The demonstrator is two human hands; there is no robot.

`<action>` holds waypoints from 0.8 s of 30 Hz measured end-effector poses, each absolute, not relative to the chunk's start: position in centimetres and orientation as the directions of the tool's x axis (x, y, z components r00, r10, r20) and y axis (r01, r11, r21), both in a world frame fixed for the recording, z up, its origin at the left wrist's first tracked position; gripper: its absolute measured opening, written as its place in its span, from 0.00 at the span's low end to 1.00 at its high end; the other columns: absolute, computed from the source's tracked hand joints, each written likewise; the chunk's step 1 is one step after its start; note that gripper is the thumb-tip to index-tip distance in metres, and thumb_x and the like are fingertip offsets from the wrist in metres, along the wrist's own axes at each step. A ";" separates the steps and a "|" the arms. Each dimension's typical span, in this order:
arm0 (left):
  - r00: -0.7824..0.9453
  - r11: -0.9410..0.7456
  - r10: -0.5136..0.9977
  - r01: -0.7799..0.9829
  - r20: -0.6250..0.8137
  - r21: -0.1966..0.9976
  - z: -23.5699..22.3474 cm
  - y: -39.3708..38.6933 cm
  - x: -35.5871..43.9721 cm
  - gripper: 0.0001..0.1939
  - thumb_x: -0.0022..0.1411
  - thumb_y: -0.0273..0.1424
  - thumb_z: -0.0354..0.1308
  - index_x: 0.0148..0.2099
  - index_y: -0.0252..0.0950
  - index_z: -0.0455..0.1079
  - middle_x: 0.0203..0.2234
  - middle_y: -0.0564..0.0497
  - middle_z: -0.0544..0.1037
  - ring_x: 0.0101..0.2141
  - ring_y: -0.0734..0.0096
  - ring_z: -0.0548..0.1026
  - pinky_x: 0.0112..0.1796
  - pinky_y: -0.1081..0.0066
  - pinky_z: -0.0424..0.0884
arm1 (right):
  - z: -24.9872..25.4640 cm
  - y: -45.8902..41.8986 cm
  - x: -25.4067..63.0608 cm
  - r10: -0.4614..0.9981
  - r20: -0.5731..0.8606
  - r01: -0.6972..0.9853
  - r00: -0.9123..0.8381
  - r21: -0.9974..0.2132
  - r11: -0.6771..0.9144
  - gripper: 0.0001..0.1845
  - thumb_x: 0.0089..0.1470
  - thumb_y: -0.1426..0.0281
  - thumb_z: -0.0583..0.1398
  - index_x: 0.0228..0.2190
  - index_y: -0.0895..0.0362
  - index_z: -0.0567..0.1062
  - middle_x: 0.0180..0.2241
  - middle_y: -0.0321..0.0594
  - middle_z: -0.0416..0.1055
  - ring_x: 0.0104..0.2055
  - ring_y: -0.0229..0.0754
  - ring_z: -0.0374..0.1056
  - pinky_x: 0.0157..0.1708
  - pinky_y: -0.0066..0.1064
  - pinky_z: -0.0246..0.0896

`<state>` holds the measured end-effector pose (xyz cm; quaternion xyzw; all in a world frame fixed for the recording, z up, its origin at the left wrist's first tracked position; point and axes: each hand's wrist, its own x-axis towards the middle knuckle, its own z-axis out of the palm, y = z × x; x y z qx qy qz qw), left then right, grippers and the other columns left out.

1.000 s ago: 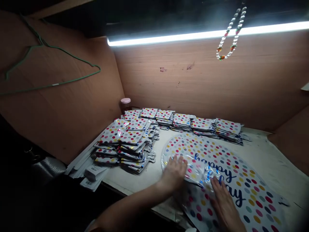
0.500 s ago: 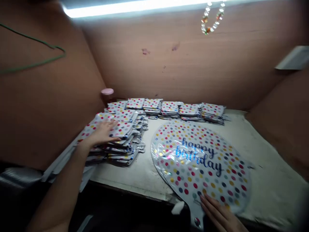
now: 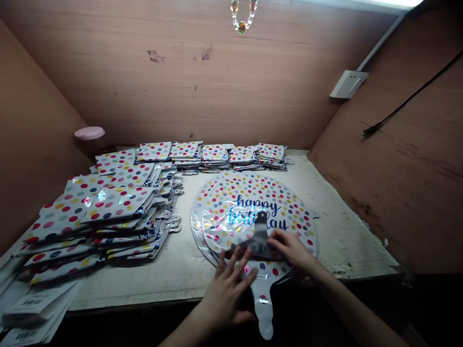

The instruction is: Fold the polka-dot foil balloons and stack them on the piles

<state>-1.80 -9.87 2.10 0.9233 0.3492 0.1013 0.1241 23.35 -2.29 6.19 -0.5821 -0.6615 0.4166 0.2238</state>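
Flat foil balloons with coloured dots and blue "happy birthday" lettering lie stacked in front of me. The top one's lower edge and neck are folded up over the lettering, showing a grey underside. My right hand pinches this folded flap beside the neck. My left hand lies with fingers spread on the fold's left part. Below the fold, the neck of another balloon hangs past the table edge toward me.
Piles of folded dotted balloons stand at the left, with more folded stacks along the back wall. A pink-lidded container is in the back left corner. Printed papers lie front left. A socket is on the right.
My left hand has left the folded pile and come over to the flat balloons. The top balloon's neck end is now turned up, with my right hand on it. The view has swung right.
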 end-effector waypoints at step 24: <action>0.444 -0.438 0.895 0.857 0.046 0.272 2.3 6.5 -1.8 0.42 0.54 0.59 0.52 0.66 0.48 0.51 0.66 0.47 0.49 0.62 0.28 0.40 0.55 0.32 0.37 | 5.3 7.5 35.1 0.981 -0.147 0.923 0.127 -0.344 -0.171 0.15 0.52 0.61 0.58 0.23 0.60 0.74 0.22 0.41 0.72 0.26 0.43 0.69 0.27 0.30 0.62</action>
